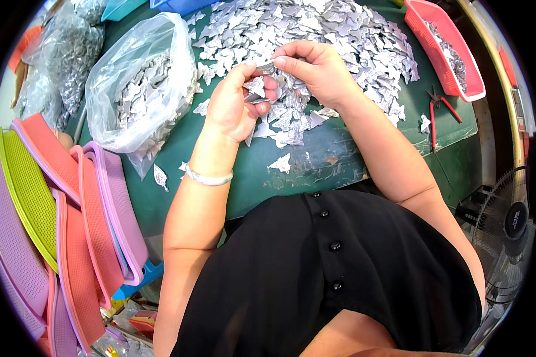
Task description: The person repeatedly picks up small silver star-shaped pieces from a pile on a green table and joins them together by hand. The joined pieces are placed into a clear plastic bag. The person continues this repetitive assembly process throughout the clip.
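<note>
My left hand [227,106] is curled around a few small silver metal pieces [255,87], shaped like butterflies or wings. Between its thumb and forefinger it pinches one more piece [266,68]. The fingertips of my right hand [321,72] meet that same piece from the other side, thumb and forefinger pressed together on its edge. Both hands hover over the near edge of a large heap of similar silver pieces [315,24]. A loose piece [281,163] lies on the green table [262,190] just below the heap.
Left of the heap sits an open clear plastic bag [178,47] of silver pieces. Red-handled pliers [433,122] lie at the right, below a pink basket [474,83] with metal parts. Stacked plastic baskets [80,238] crowd the left; a fan [500,226] stands at the right.
</note>
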A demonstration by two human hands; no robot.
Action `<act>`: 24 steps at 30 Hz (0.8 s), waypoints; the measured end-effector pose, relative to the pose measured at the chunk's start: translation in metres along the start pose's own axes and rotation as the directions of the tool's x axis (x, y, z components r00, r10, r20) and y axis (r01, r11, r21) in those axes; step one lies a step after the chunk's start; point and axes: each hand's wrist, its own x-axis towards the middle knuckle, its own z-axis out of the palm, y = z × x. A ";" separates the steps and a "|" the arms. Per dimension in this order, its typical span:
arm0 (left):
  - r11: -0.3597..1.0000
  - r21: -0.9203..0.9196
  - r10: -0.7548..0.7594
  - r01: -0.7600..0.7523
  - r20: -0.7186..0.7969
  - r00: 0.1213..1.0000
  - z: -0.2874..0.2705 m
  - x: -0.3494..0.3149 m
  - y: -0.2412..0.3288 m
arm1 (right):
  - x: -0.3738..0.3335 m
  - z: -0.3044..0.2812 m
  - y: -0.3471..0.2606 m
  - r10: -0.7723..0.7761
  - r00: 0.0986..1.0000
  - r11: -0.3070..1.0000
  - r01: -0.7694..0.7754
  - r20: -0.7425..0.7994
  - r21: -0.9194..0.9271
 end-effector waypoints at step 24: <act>0.987 0.013 0.158 -0.158 -0.031 0.987 0.001 -0.002 0.002 | 0.000 0.000 0.002 0.043 0.998 0.994 -0.047 0.042 0.099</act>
